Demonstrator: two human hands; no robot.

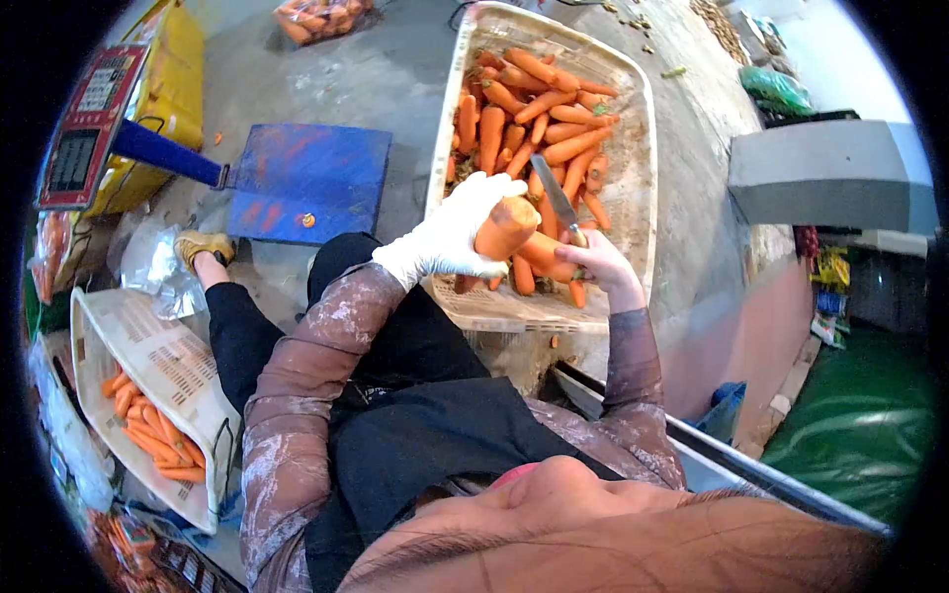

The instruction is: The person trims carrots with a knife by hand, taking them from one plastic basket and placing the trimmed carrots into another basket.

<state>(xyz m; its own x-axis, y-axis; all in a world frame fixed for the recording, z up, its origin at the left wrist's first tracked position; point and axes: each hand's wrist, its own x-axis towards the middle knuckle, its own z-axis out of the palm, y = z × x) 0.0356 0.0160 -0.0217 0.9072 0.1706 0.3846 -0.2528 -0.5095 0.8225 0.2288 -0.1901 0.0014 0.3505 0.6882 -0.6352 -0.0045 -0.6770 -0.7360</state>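
Note:
My left hand (445,229), in a white glove, is closed around a thick carrot (506,227) whose blunt end faces up. My bare right hand (598,263) grips a knife (557,193) by its handle, and the blade points up and away from me. Another carrot (540,255) lies between the two hands, close to the right fingers; whether a hand holds it I cannot tell. Both hands are over the near part of a large pale plastic crate (645,128), which contains many loose carrots (544,104).
Left of the crate is a scale's blue platform (308,183), with its red display (84,124) on a blue post. A white basket (99,326) of carrots stands at lower left. A bag of carrots (321,15) lies at the back. A grey ledge (825,173) is on the right.

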